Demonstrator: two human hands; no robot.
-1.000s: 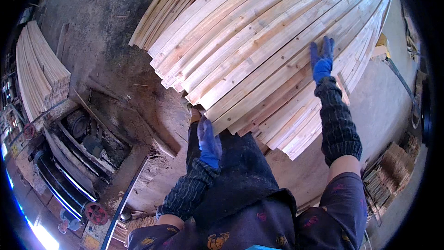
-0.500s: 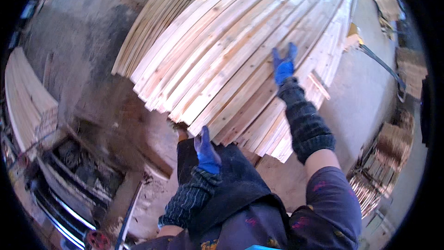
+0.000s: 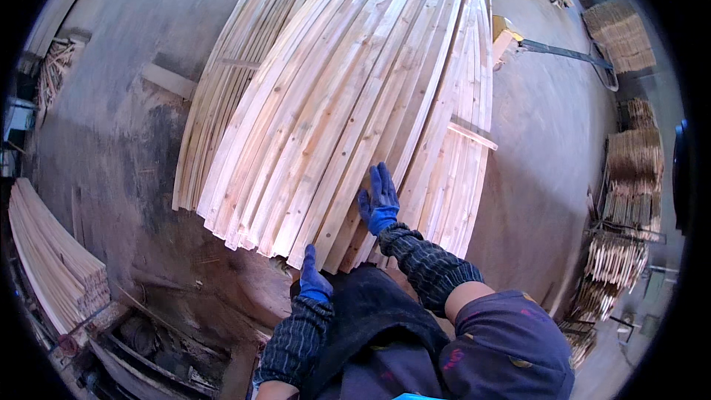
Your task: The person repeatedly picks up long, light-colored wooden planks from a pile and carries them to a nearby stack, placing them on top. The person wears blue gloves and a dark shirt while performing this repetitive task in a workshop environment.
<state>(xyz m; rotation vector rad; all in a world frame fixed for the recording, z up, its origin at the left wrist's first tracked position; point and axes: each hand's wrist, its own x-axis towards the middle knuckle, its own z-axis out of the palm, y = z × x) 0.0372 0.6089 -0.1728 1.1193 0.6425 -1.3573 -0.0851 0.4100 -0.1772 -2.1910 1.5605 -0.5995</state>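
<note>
A wide stack of long, pale wooden boards [image 3: 311,133] stretches away in front of me, their near ends uneven. My right hand [image 3: 380,196], in a blue work glove, lies on top of the boards near that end. Its fingers are stretched out and the hand is open. At the board ends to the left is my left hand [image 3: 315,281], also gloved, with its thumb pointing up against a board end. That hand looks open, though its other fingers are mostly hidden. Across the boards at the right lies a short wood strip [image 3: 472,134].
Another board stack [image 3: 215,118] adjoins on the left. A bundle of boards [image 3: 59,263] stands at lower left beside dark machinery [image 3: 159,348]. A pallet-jack-like handle [image 3: 566,52] sticks out at far right, with stacked wood bundles [image 3: 633,163] along that side.
My right hand has come back toward me and left across the boards, its fingers now lying flat. My left hand stays by the board ends. The view has turned.
</note>
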